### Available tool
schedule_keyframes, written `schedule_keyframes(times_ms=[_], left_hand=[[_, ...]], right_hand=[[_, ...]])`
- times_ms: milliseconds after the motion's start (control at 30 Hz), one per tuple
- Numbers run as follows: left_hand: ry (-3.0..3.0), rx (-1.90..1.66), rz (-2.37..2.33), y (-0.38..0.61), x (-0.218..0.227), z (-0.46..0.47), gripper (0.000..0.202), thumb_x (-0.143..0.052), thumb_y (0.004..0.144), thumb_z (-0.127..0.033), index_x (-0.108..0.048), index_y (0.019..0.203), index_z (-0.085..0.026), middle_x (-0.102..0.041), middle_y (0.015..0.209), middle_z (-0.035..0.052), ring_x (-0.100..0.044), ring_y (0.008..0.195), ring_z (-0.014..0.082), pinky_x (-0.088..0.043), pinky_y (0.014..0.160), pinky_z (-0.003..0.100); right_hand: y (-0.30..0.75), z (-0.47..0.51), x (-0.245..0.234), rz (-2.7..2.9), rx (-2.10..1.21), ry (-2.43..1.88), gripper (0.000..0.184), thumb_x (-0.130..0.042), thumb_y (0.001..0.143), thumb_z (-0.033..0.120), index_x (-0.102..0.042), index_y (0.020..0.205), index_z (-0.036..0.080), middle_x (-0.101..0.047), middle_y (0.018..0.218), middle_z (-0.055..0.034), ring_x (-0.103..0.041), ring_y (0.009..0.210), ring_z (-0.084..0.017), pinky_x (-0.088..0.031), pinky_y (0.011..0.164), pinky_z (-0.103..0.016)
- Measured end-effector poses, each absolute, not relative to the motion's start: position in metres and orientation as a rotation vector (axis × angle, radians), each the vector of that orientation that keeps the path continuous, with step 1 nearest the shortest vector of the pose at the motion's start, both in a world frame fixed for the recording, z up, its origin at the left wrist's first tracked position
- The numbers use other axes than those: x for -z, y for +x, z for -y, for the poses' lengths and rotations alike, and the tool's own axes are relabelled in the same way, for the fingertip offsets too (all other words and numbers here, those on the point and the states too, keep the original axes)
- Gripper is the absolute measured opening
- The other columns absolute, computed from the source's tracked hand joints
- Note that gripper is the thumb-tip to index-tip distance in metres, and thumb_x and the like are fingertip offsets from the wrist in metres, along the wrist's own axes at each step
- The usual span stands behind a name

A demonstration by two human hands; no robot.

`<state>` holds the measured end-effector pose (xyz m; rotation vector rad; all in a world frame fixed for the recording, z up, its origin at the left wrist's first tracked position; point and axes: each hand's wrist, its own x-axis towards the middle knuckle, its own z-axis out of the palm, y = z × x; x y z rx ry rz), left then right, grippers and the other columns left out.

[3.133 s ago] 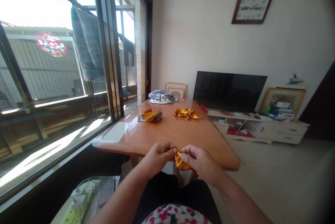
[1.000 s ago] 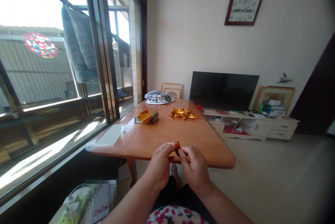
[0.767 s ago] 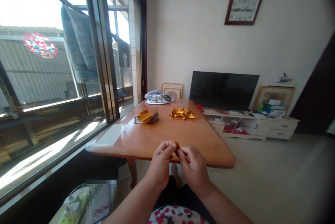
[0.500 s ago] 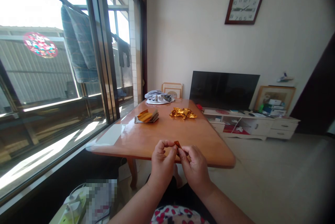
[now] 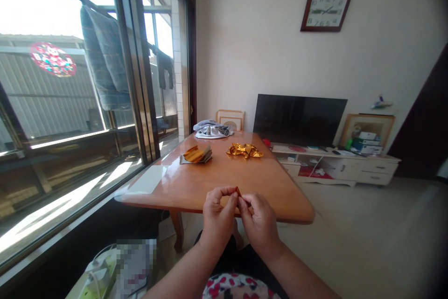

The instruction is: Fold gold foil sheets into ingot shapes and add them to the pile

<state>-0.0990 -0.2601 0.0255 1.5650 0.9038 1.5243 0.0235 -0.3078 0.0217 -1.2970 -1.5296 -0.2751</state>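
Just over the near edge of the wooden table (image 5: 224, 180), my left hand (image 5: 219, 210) and my right hand (image 5: 259, 215) meet, fingertips pinched together. Between them is a small piece of gold foil paper (image 5: 238, 191), mostly hidden by the fingers; only a narrow folded tip pokes up. Both hands grip this same piece. Farther back on the left of the table lies a stack of gold paper sheets (image 5: 196, 154). A heap of shiny crumpled or folded gold foil pieces (image 5: 245, 150) sits to its right.
Bundled cloth (image 5: 213, 129) rests at the table's far end. Behind stand a television (image 5: 299, 119) and a low white cabinet (image 5: 343, 168). Large windows (image 5: 63, 126) run along the left. A power strip with plugs (image 5: 98, 275) is at lower left.
The foil tip between my fingers looks narrower and more folded over, with less of it showing. My hands stay in nearly the same place.
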Motion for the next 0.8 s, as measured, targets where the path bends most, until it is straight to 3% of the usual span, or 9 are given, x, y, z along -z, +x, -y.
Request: schedule_keyframes(times_ms=[500, 800], left_hand=[[1.569, -1.548, -0.963, -0.097, -0.031, 0.261, 0.014, -0.073, 0.08, -0.034, -0.074, 0.086, -0.021, -0.071, 0.091, 0.0046, -0.062, 0.096, 0.0237, -0.044, 0.091, 0.036], [1.197, -1.378, -0.719, -0.093, -0.045, 0.268, 0.021, -0.078, 0.074, -0.035, -0.069, 0.081, -0.017, -0.066, 0.078, 0.0008, -0.058, 0.073, 0.0143, -0.044, 0.07, 0.025]], right_hand=[[0.023, 0.304, -0.021, 1.53, 0.293, -1.313, 0.017, -0.053, 0.1, 0.029, -0.064, 0.09, 0.021, -0.066, 0.081, -0.0042, -0.058, 0.078, -0.02, -0.042, 0.073, -0.032], [0.025, 0.304, -0.017, 1.561, 0.299, -1.31, 0.016, -0.053, 0.101, 0.03, -0.065, 0.093, 0.022, -0.066, 0.082, -0.004, -0.058, 0.078, -0.02, -0.041, 0.073, -0.032]])
